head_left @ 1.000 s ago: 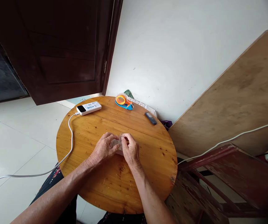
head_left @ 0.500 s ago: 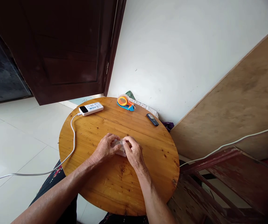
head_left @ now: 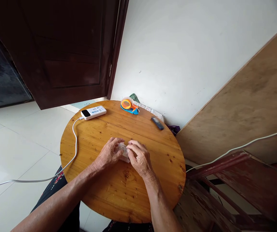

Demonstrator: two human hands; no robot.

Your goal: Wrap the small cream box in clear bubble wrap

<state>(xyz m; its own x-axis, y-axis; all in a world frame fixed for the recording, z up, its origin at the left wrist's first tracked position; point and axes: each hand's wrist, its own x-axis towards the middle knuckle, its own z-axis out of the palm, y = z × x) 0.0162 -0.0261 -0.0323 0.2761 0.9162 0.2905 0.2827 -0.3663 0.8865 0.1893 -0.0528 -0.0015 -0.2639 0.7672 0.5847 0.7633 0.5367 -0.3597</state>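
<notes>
A: Packet (head_left: 124, 152) — small, clear and crinkly — is sitting at the middle of the round bench (head_left: 119, 193), and both hands are working on it right now.

B: Who is holding what?

A: Left hand (head_left: 109, 153) is curling over the packet's left side, its fingers (head_left: 116, 142) bent down on the wrap. Right hand (head_left: 140, 157) is pressing in from the other side, fingers (head_left: 134, 145) pinching at the top edge. So both are closing on the packet, and the two hands are touching over it.

B: How far along is it looking?

A: Early, I'd judge. The packet is looking whole, nothing is lying loose beside it, and no opening is showing, though the fingers are hiding most of it, so I cannot tell for certain. Whatever is inside is not showing either.

B: Anything else on the bench?

A: A white charger pack (head_left: 93, 112) is lying at the far left edge with its cable (head_left: 74, 141) trailing off the bench and over the floor. An orange and blue tape dispenser (head_left: 128, 105) is standing at the far edge near the wall, and a small dark bar (head_left: 157, 123) is lying to its right. All three are well apart from the hands.
</notes>
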